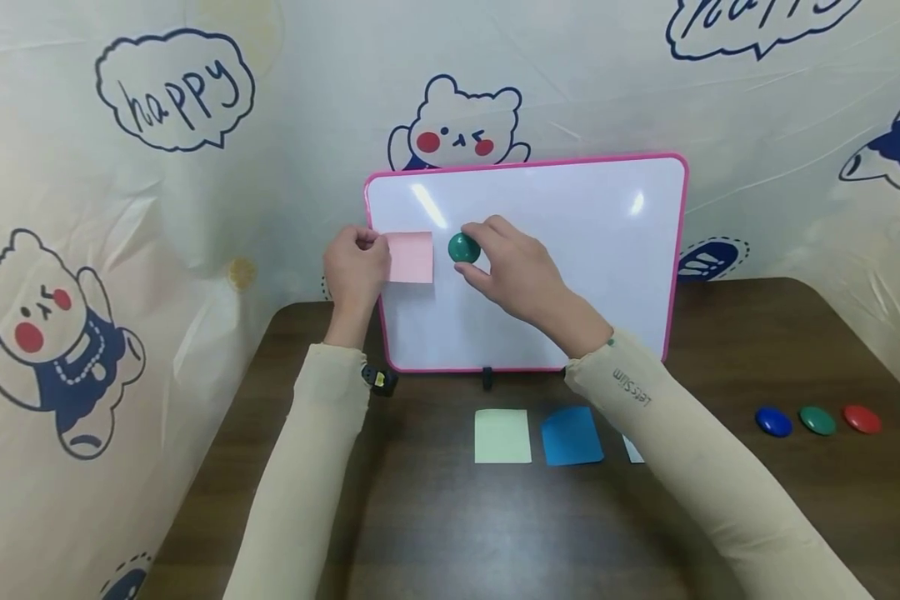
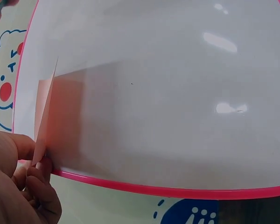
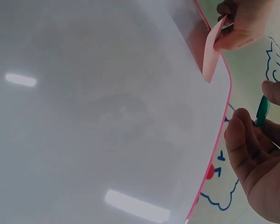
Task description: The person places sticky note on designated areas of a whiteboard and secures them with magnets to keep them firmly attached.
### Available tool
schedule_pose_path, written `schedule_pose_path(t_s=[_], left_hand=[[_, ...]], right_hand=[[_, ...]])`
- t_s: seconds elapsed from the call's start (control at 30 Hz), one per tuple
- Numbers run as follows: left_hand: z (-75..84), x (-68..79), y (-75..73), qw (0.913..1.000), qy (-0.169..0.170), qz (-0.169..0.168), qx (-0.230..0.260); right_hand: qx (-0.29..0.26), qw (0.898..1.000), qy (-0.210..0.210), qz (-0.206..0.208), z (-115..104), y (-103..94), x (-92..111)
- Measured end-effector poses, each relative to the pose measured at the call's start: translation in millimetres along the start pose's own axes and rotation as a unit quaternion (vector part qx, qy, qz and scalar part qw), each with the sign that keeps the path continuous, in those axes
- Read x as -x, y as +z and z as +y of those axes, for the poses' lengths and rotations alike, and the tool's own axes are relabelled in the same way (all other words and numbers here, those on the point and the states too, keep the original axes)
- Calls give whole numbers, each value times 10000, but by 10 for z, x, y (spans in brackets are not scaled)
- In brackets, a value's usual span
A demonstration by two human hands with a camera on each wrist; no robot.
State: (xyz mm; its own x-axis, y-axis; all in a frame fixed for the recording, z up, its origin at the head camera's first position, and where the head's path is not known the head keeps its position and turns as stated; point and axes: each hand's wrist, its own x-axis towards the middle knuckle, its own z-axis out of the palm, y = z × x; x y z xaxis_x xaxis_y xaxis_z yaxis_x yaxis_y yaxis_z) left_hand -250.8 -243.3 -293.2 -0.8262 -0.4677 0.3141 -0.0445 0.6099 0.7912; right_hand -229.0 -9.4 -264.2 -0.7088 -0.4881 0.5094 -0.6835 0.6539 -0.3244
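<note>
1 pink note in L hand | grn disc, R hand

head view bright | glare streaks on whiteboard | pink note casts shadow | wrist views dimmer

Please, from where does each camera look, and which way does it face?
Head: on the head, facing forward and down at the whiteboard and table; left hand, right hand and both sleeves show.
Left wrist: on that wrist, facing the whiteboard; left hand pinches the pink note, a bit of right hand at upper left.
Right wrist: on that wrist, facing the whiteboard; right hand holds the green disc, left hand at top right.
Both wrist views share the pink note.
</note>
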Motion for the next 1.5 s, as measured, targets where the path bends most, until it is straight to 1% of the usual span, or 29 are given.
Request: schedule_pose_path(t_s=[0.17, 0.37, 0.47, 0.57, 0.7, 0.87, 0.97, 1.27, 1.5], left_hand=[[11, -9, -2, 10000, 22, -26, 6], [-14, 5, -13, 10000, -45, -13, -58], [-20, 12, -12, 10000, -14, 6, -40], [-18, 14, -6, 10000, 45, 36, -24], [-3, 17, -6, 10000, 12, 38, -79], [4, 17, -7, 9997, -68, -60, -224], [3, 21, -11, 9995, -51, -96, -285], [0, 31, -39, 9991, 168, -144, -371], [-15, 21, -51, 9992, 157, -216, -286]], right_hand=[[-11, 10000, -75, 2, -47, 39, -80], [-76, 9996, 113, -247, -86, 120, -202], [-23, 9993, 201, -327, -98, 155, -260], [17, 9990, 227, -389, -115, 182, -317], [-8, 9986, 227, -483, -143, 211, -383], [-2, 9983, 246, -531, -153, 256, -438], [37, 9981, 248, -570, -156, 287, -467], [77, 9977, 41, -670, -203, 384, -560], [174, 9973, -44, -713, -230, 472, -627]])
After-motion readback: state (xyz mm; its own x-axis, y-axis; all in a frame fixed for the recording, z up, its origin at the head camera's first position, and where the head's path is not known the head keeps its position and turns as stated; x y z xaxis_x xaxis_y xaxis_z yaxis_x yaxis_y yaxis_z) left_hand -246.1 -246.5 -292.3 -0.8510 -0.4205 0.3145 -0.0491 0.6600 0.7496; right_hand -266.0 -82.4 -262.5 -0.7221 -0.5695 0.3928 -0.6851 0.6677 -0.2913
